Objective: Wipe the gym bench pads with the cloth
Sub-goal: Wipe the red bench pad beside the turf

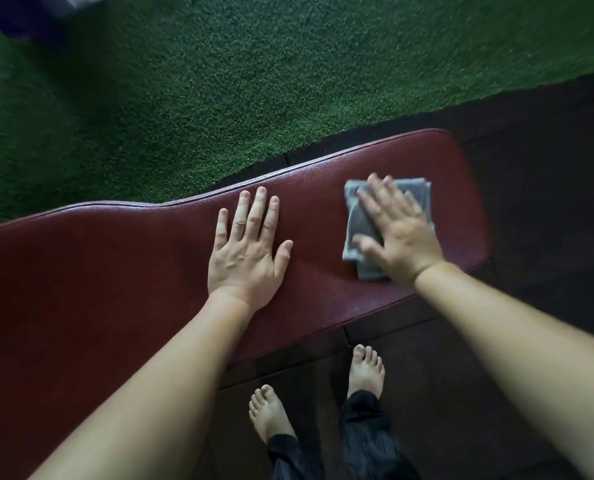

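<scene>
A long dark-red padded gym bench pad (122,265) runs from the lower left to the upper right of the view. A folded grey cloth (354,223) lies on its right end. My right hand (397,230) presses flat on the cloth with straight fingers, and it looks motion-blurred. My left hand (248,249) rests flat on the bare pad to the left of the cloth, fingers spread and straight. The two hands are about a hand's width apart.
Green artificial turf (219,81) covers the floor beyond the bench. Dark rubber flooring (538,202) lies under and to the right of the bench. My bare feet (364,372) and dark trouser legs stand on it just below the pad's near edge.
</scene>
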